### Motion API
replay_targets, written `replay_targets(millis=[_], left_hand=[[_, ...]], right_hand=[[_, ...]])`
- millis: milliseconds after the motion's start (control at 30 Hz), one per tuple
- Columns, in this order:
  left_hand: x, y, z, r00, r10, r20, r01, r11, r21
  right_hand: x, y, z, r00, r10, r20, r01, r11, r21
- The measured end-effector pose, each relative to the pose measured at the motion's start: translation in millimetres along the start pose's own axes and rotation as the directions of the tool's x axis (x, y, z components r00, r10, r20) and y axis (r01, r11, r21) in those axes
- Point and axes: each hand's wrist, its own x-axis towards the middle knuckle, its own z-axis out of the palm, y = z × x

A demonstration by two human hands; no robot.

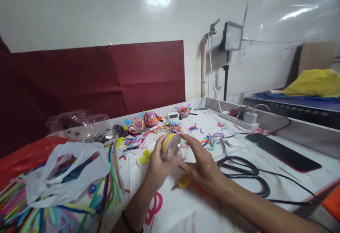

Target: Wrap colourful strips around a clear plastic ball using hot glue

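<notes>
Through the head camera I see both hands raised together over the work table (170,218), with a clear round ball (172,145) between them. The left hand (158,164) is curled around the ball's left side, gripping it; the right hand (205,165) closes on the other side, a finger near the top and the thumb low. Yellow and purple strips ring the part I can see; the fingers hide some of the rest.

Just below the right hand I make out a glue gun (184,181), its body partly covered by the hand. Black scissor handles (239,165) lie to the right of that hand, and a dark phone (284,151) is farther out on the same side. Beyond the hands sit a small white timer (173,115) and three colourful fish figures (136,125). Left of the left hand, a white plastic bag (66,171) rests among fuzzy coloured strips (116,169).
</notes>
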Motion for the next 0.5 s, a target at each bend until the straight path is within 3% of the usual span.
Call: replay_targets(millis=[100, 300, 500], left_hand=[[-0.6, -0.9, 2.1, 0.999, 0.028, -0.032, -0.027, 0.999, 0.043], [-1.7, -4.5, 2.9, 0.997, 0.07, -0.035, -0.068, 0.997, 0.041], [-1.5, 0.5, 5.1, 0.997, 0.068, -0.042, -0.07, 0.996, -0.049]], right_hand=[[1.7, -3.4, 1.6, 0.996, -0.082, -0.038, 0.08, 0.996, -0.048], [3.4, -6.3, 1.6, 0.99, -0.128, -0.057, 0.122, 0.987, -0.106], [0.3, -4.2, 2.9, 0.994, -0.094, -0.063, 0.086, 0.989, -0.124]])
